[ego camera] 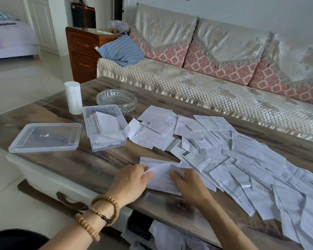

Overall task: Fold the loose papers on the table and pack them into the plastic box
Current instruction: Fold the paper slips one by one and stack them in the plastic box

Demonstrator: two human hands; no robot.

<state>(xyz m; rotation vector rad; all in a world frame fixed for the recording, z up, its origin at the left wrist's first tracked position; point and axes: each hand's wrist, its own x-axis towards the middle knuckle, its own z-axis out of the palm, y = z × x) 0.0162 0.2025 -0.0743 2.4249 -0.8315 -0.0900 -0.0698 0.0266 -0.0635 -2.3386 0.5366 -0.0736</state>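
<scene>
While both hands work at the table's near edge, here is the layout:

Paper in hand: white printed sheet lying at the near edge of the table, long axis running roughly from the near edge toward the sofa side, one flap lifted and bent over.
Left hand: left hand has thumb and fingertips pinching the sheet's raised left border; beaded bracelets ring the wrist.
Right hand: right hand lies on the sheet's right part, fingers fairly straight and pressing it down.
Writing: rows of small print on the sheets, too small to read; one slip carries a dark header bar.
Loose papers: wide scatter spreading from the table's middle to its right end, sheets overlapping at all angles, some creased.
Plastic box: clear plastic box toward the left end, open, with folded papers standing inside; long axis running near-to-far.
Lid: clear lid flat on the table just left of the box.
Other things: glass dish just behind the box; white cylinder upright at the far left corner.
Beyond: quilted sofa along the far edge, blue striped pillow at its left end, wooden cabinet beside it.
</scene>
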